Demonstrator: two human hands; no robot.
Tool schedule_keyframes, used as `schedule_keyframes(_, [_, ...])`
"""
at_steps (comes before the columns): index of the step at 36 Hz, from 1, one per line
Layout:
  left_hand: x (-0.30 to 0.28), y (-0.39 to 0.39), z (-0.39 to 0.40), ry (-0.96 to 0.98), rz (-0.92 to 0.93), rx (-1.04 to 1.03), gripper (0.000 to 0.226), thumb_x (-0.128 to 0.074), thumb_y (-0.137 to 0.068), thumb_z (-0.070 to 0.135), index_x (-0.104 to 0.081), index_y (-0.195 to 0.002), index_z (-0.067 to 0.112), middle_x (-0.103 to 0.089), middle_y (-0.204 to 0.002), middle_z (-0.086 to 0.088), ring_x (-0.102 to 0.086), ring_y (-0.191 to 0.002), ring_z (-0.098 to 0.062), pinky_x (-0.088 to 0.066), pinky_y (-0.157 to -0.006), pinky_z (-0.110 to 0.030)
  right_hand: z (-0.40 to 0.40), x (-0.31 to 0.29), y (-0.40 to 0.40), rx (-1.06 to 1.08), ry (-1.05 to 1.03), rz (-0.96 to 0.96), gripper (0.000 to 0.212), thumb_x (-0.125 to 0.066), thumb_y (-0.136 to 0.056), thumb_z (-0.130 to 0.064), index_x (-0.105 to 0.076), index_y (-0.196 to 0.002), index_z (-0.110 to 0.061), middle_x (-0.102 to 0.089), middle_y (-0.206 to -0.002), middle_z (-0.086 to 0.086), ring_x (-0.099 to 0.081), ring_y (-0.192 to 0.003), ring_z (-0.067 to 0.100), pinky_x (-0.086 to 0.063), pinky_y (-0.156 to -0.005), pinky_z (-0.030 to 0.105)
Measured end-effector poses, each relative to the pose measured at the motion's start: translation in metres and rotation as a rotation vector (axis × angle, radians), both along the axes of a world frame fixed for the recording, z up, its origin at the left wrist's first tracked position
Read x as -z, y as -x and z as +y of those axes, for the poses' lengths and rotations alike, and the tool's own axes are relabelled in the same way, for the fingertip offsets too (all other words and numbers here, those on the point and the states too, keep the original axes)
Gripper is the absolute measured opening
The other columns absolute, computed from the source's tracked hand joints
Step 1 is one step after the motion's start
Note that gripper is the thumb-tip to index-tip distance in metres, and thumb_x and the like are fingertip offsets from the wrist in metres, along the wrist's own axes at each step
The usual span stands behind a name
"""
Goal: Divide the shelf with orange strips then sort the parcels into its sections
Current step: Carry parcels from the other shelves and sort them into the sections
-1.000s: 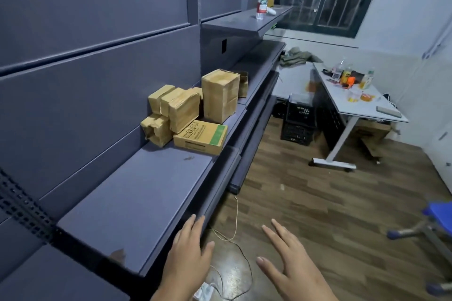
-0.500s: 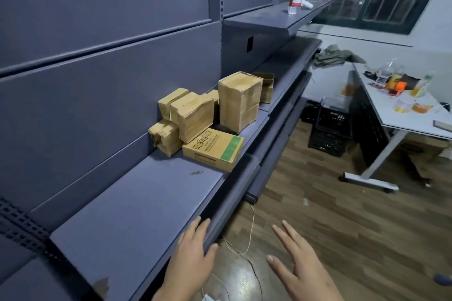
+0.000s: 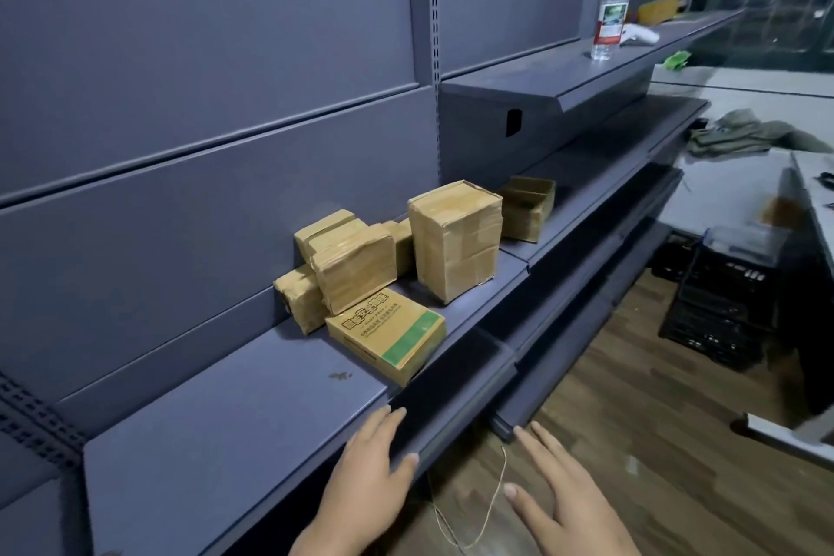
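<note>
Both hands hover spread at the shelf's front edge, holding nothing.

The left hand (image 3: 368, 472) lies flat with fingers straight, fingertips over the front lip of the grey shelf (image 3: 234, 415); the right hand (image 3: 564, 497) hangs open above the wooden floor (image 3: 641, 411), just off the edge. Farther along the shelf, the parcels (image 3: 392, 266) cluster against its back wall, a green-striped box (image 3: 388, 332) lying flat nearest the front edge. A water bottle (image 3: 611, 7) stands upright on the higher shelf beyond.
</note>
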State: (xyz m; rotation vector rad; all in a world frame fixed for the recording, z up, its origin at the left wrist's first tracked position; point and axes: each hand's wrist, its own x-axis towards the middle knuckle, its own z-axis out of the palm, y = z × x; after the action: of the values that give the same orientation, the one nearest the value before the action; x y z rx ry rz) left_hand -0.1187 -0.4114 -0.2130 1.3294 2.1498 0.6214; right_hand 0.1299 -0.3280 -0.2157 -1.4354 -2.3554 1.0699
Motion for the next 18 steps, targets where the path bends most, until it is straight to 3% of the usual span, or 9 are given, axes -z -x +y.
schedule_keyframes(2, [-0.002, -0.013, 0.014, 0.003, -0.012, -0.003, 0.061, -0.055, -0.100, 0.041, -0.030, -0.155, 0.035, -0.024, -0.162, 0.017, -0.021, -0.149, -0.004, -0.019, -0.121, -0.026, 0.012, -0.003, -0.013, -0.009, 0.007, 0.018, 0.109, -0.013, -0.046, -0.109, -0.014, -0.144, -0.061, -0.005, -0.148, -0.038, -0.022, -0.141, -0.004, -0.021, -0.118, 0.022])
schedule_keyframes(3, [-0.003, -0.018, 0.020, 0.006, -0.016, -0.007, 0.061, -0.055, -0.100, 0.040, -0.030, -0.155, 0.035, -0.024, -0.162, 0.017, -0.021, -0.149, -0.004, -0.019, -0.120, -0.025, 0.017, -0.003, -0.019, -0.010, 0.011, 0.035, 0.098, -0.029, -0.059, -0.104, -0.017, -0.145, -0.059, -0.007, -0.147, -0.038, -0.023, -0.142, -0.004, -0.021, -0.117, 0.022])
schedule_keyframes(5, [-0.004, -0.027, 0.030, 0.014, -0.018, -0.016, 0.061, -0.056, -0.100, 0.038, -0.030, -0.155, 0.034, -0.024, -0.162, 0.017, -0.020, -0.149, -0.003, -0.019, -0.119, -0.024, 0.026, 0.000, -0.029, 0.011, 0.012, 0.048, 0.076, -0.052, -0.082, -0.080, -0.023, -0.148, -0.056, -0.012, -0.148, -0.035, -0.026, -0.146, 0.000, -0.023, -0.117, 0.021])
schedule_keyframes(7, [-0.004, -0.032, 0.038, 0.011, -0.003, -0.027, 0.061, -0.056, -0.100, 0.038, -0.031, -0.155, 0.034, -0.025, -0.162, 0.016, -0.021, -0.149, -0.003, -0.017, -0.118, -0.021, 0.034, 0.005, -0.038, 0.008, 0.020, 0.046, 0.075, -0.054, -0.081, -0.079, -0.025, -0.146, -0.055, -0.016, -0.150, -0.033, -0.028, -0.145, 0.000, -0.022, -0.113, 0.018])
schedule_keyframes(12, [-0.005, -0.034, 0.057, -0.001, 0.045, -0.059, 0.059, -0.056, -0.100, 0.039, -0.033, -0.155, 0.034, -0.028, -0.161, 0.016, -0.023, -0.148, -0.002, -0.018, -0.117, -0.020, 0.050, 0.015, -0.051, 0.041, 0.024, 0.064, 0.061, -0.066, -0.091, -0.053, -0.034, -0.143, -0.053, -0.024, -0.151, -0.030, -0.031, -0.147, 0.002, -0.016, -0.104, 0.009])
schedule_keyframes(15, [-0.007, -0.032, 0.067, -0.014, 0.065, -0.082, 0.058, -0.055, -0.100, 0.039, -0.034, -0.154, 0.035, -0.028, -0.160, 0.017, -0.025, -0.147, -0.002, -0.020, -0.117, -0.021, 0.057, 0.013, -0.052, 0.070, 0.062, 0.066, 0.062, -0.065, -0.084, -0.067, -0.029, -0.134, -0.061, -0.025, -0.149, -0.031, -0.031, -0.146, 0.001, -0.018, -0.107, 0.011])
schedule_keyframes(18, [-0.007, -0.028, 0.074, -0.031, 0.064, -0.113, 0.058, -0.056, -0.100, 0.038, -0.036, -0.153, 0.034, -0.030, -0.159, 0.018, -0.027, -0.146, -0.002, -0.021, -0.118, -0.021, 0.067, 0.015, -0.049, 0.085, 0.088, 0.118, 0.088, -0.044, -0.045, -0.105, -0.026, -0.122, -0.068, -0.025, -0.142, -0.036, -0.029, -0.138, -0.008, -0.016, -0.105, 0.009])
